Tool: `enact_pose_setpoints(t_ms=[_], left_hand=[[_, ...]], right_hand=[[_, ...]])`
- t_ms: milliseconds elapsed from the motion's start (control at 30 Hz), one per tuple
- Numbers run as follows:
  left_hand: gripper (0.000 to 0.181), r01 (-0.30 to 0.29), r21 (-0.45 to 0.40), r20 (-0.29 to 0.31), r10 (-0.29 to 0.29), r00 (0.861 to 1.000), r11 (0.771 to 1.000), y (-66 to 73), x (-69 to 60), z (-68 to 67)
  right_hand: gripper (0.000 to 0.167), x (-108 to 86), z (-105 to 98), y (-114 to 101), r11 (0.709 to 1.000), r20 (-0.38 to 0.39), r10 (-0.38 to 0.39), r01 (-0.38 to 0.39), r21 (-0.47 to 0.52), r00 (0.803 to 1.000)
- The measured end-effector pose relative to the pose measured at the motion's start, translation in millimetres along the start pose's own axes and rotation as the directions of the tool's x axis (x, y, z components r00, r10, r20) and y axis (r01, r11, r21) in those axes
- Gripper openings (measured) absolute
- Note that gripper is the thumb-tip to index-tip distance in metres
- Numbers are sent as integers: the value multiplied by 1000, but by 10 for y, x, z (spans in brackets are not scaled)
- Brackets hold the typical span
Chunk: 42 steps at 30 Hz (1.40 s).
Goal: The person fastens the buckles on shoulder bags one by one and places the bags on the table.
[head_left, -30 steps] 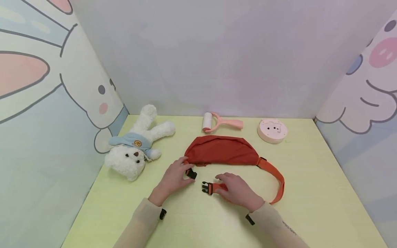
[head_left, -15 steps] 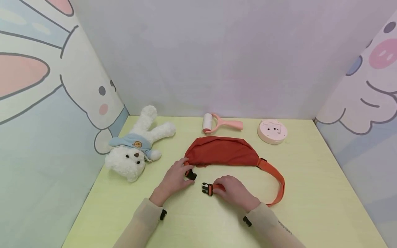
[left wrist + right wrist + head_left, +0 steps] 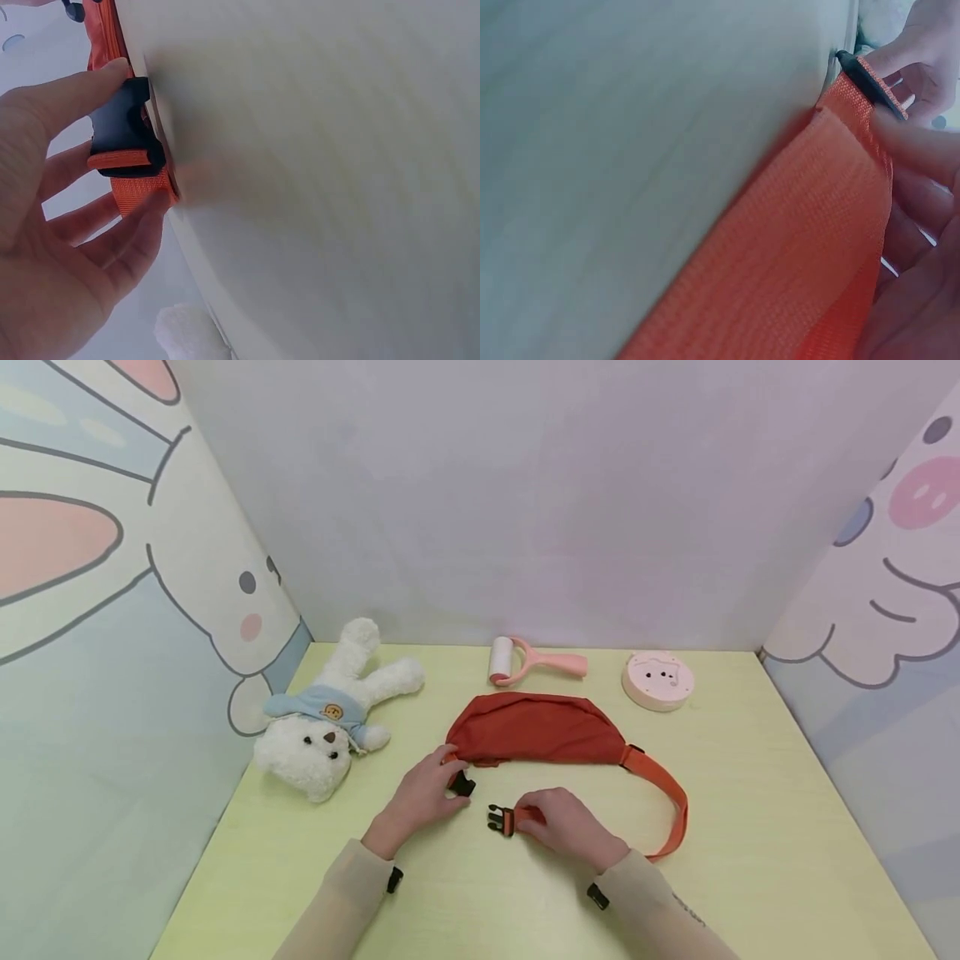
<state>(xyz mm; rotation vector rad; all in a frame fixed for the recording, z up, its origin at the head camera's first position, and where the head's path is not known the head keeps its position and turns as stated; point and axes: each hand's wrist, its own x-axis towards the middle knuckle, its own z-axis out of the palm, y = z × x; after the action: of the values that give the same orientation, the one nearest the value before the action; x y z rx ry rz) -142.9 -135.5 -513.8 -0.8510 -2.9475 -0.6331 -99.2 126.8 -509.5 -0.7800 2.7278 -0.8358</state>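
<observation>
A red waist bag (image 3: pixel 536 729) lies flat in the middle of the table, its orange strap (image 3: pixel 677 806) looping round on the right. At the bag's left end my left hand (image 3: pixel 423 789) holds the black buckle socket (image 3: pixel 124 127), thumb at one side and fingers behind the short webbing. My right hand (image 3: pixel 570 827) pinches the strap just behind the black pronged buckle half (image 3: pixel 500 820). The prongs point left toward the socket, with a gap between the two halves. In the right wrist view the orange webbing (image 3: pixel 780 232) runs up into the fingers.
On the left lies a white teddy bear (image 3: pixel 303 756) in a blue top. Behind the bag are a pink-handled lint roller (image 3: pixel 551 662) and a round pink box-like thing (image 3: pixel 658 681) with a small face. Printed walls enclose the table (image 3: pixel 750 877).
My right hand's fingers have closed from a looser pose onto the strap behind the pronged buckle half. My left hand and the bag have hardly moved.
</observation>
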Motion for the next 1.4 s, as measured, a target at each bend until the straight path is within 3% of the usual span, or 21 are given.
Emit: enact_pose_setpoints(t_ms=[167, 367, 567, 833, 1100, 1400], left_hand=[[49, -9, -7, 2, 9, 1000, 1000, 7, -4, -6], [48, -18, -11, -10, 18, 1000, 1000, 9, -5, -12], [44, -53, -30, -37, 52, 998, 998, 10, -13, -27], [39, -95, -60, -73, 90, 993, 994, 9, -11, -36], [32, -78, -107, -87, 69, 994, 991, 16, -16, -43], [35, -45, -164, -87, 31, 996, 985, -24, 19, -31]], right_hand=[[22, -2, 20, -26, 1000, 19, -3, 3, -7, 1000], [14, 29, 51, -57, 999, -10, -35, 34, -42, 999], [7, 62, 67, -57, 998, -37, -60, 60, 8, 998], [6, 98, 33, 14, 998, -77, -29, 33, 51, 997], [9, 141, -87, 68, 987, -68, 9, 2, 160, 998], [6, 229, -180, 69, 979, -76, 0, 16, 203, 997]])
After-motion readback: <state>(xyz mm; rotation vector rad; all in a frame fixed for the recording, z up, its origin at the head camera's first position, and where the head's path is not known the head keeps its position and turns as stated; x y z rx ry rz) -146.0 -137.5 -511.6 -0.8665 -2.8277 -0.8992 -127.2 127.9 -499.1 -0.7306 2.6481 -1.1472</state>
